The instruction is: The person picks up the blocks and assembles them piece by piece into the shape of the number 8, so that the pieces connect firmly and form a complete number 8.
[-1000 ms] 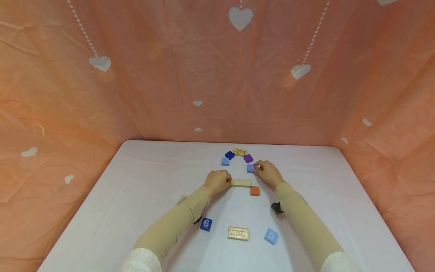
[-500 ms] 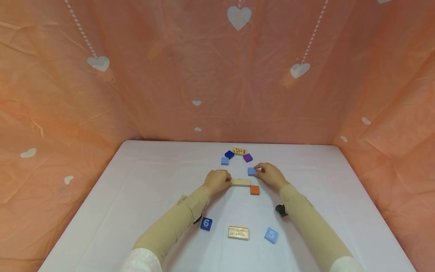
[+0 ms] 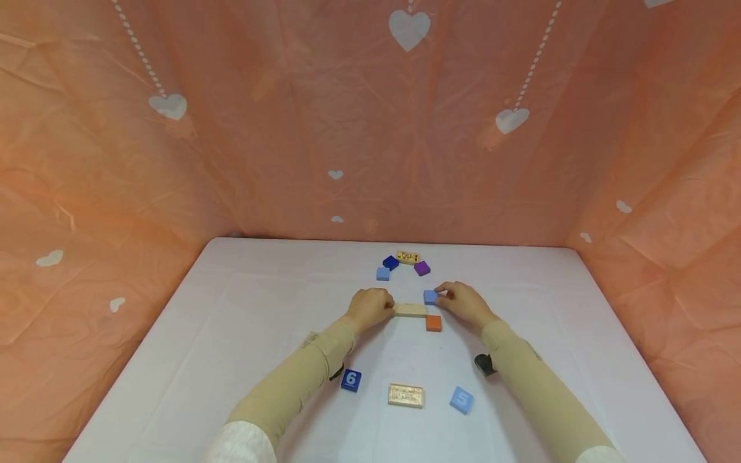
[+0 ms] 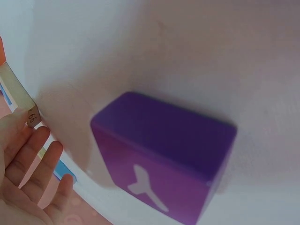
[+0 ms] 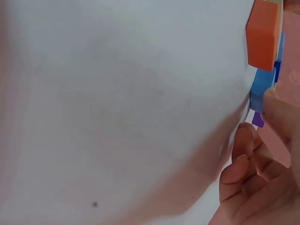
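Only the left wrist view shows us a white-marked purple block (image 4: 164, 145), one corner cut off, and digits on the end of a wooden block (image 4: 18, 89). We see the left hand (image 3: 370, 307) pinching that end, its far fingertip hidden, while the right hand (image 3: 465, 303) pinches a light blue block (image 3: 429, 297) near the other end.

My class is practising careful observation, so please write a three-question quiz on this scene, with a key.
1. Which number is on the nearer dark blue block? a) 5, b) 6, c) 8
2. True or false: the left hand is holding the orange block.
3. Fill in: the right hand pinches a small block coloured ____.

Key: 1. b; 2. False, it holds the cream plank; 3. light blue.
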Demonstrator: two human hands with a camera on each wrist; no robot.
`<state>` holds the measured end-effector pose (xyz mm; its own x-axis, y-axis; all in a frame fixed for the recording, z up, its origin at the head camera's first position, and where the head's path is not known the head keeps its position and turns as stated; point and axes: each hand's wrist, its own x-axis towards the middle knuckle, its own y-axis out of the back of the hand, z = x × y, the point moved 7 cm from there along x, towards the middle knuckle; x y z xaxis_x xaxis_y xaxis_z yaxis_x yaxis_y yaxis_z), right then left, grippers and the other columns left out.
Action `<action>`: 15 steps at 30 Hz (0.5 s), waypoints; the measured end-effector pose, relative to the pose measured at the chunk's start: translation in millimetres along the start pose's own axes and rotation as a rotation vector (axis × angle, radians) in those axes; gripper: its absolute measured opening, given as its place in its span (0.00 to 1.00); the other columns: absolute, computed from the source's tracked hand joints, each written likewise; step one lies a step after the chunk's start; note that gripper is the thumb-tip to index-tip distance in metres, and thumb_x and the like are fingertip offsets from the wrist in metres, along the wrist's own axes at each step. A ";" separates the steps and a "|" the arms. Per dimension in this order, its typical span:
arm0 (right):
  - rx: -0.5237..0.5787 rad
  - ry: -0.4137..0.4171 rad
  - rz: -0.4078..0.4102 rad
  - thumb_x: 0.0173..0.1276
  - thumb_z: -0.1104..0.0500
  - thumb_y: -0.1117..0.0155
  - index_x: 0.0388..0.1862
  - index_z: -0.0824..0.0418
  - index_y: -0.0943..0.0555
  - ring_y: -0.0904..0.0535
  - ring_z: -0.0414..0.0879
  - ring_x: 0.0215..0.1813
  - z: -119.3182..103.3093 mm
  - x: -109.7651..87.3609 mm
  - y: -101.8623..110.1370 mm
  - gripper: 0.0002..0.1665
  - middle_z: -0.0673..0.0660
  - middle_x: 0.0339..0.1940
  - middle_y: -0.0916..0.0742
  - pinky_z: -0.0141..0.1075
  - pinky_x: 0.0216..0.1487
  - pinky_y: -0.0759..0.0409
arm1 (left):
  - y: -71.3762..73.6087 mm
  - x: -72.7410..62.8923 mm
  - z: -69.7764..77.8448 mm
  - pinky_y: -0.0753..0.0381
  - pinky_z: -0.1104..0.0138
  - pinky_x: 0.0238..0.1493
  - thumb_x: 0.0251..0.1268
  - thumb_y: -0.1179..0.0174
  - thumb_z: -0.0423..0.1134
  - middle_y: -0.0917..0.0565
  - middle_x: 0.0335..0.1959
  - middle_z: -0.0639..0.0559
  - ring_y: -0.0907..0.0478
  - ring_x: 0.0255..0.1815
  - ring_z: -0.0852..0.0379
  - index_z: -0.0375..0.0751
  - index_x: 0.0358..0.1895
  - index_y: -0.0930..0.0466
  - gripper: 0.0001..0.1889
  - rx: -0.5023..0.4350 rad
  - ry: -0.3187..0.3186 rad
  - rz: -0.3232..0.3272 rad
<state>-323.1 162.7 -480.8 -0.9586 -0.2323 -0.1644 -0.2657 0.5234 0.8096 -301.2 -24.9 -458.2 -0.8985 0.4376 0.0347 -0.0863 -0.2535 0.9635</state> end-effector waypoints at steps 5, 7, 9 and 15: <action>0.008 0.011 -0.003 0.66 0.53 0.41 0.56 0.57 0.23 0.25 0.49 0.42 0.2 -2.8 -0.3 0.20 0.58 0.41 0.18 0.47 0.52 0.26 | -1.1 0.6 -0.6 0.23 0.62 0.44 0.58 0.37 0.42 0.13 0.37 0.51 0.17 0.37 0.56 0.43 0.38 0.14 0.09 -0.002 0.009 -0.011; 0.011 0.013 -0.003 0.66 0.53 0.41 0.56 0.57 0.23 0.25 0.49 0.43 0.2 -3.9 -0.2 0.20 0.58 0.42 0.18 0.48 0.52 0.26 | -1.9 1.0 -0.8 0.23 0.62 0.43 0.58 0.37 0.42 0.13 0.37 0.51 0.17 0.38 0.56 0.43 0.38 0.14 0.09 0.002 0.009 -0.013; 0.014 0.013 -0.001 0.66 0.53 0.40 0.56 0.57 0.23 0.25 0.50 0.44 0.5 -4.8 -0.3 0.20 0.59 0.42 0.18 0.48 0.53 0.26 | -2.5 1.2 -1.0 0.23 0.62 0.43 0.58 0.37 0.42 0.13 0.37 0.51 0.17 0.38 0.56 0.43 0.39 0.14 0.09 0.004 0.010 -0.016; 0.028 0.022 0.002 0.66 0.53 0.40 0.54 0.58 0.22 0.24 0.50 0.45 -0.6 -7.2 0.0 0.19 0.59 0.43 0.18 0.50 0.55 0.26 | -2.4 0.9 -0.7 0.23 0.63 0.42 0.58 0.37 0.42 0.13 0.37 0.52 0.17 0.37 0.56 0.43 0.38 0.14 0.09 0.007 0.012 -0.013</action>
<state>-316.2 163.9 -479.3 -0.9568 -0.2490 -0.1499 -0.2666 0.5466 0.7939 -302.1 -24.5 -460.7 -0.9025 0.4302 0.0190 -0.0949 -0.2417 0.9657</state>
